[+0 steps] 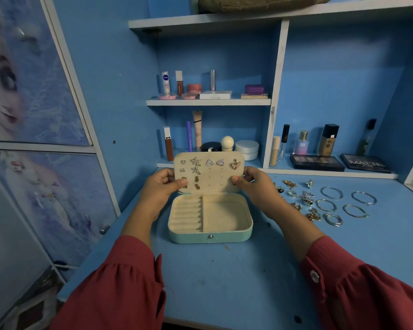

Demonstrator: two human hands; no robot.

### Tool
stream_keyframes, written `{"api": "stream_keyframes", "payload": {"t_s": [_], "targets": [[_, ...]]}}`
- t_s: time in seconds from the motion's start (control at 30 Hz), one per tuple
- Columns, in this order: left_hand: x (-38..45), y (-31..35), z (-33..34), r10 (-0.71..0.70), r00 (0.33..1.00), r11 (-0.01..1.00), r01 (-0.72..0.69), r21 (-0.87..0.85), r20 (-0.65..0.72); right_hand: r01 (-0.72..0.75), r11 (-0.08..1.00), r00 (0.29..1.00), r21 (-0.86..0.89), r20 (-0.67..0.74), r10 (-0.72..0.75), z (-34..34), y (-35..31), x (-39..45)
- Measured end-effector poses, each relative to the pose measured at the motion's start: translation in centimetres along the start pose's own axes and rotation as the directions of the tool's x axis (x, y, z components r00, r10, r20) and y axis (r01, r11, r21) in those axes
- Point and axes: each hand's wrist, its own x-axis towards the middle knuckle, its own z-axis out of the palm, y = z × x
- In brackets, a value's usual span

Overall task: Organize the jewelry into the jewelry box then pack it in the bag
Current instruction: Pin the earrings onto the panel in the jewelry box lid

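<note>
Item: jewelry box (210, 225), open on the desk (224, 282); my left hand (161, 186) and right hand (255, 184) pinched its earring-studded lid (209, 172); earring step seemingly ending, rings (303, 198) and bangles (343, 201) beside it awaited loading.

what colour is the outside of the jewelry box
Mint green outside, with a cream lining; the head view shows it best on the jewelry box front wall.

Velvety box lining (224, 217) (shiny metal bangles (332, 192))
</note>
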Motion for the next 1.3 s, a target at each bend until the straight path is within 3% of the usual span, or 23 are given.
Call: {"api": "stream_keyframes", "payload": {"t_s": [0.53,0.73,0.9,1.3], "targets": [[0.1,-0.1,0.3,-0.016,1.0,1.0,0.016,0.008,-0.005,-0.035,0.997,0.999,0.066,-0.02,0.037,-0.1,-0.7,-0.6],[0.1,0.1,0.1,-0.004,1.0,1.0,0.004,-0.002,-0.001,0.03,0.949,0.996,0.314,-0.085,-0.004,-0.4,-1.7,-1.0],[0.0,0.1,-0.3,-0.019,1.0,0.999,0.018,-0.051,-0.013,0.101,0.935,0.991,0.341,-0.113,-0.066,-0.3,-2.0,-1.4],[0.0,0.1,-0.2,-0.036,0.999,0.996,0.035,-0.077,-0.012,0.108,0.937,0.994,0.331,-0.038,-0.102,-0.6,-2.8,-1.8]]}}
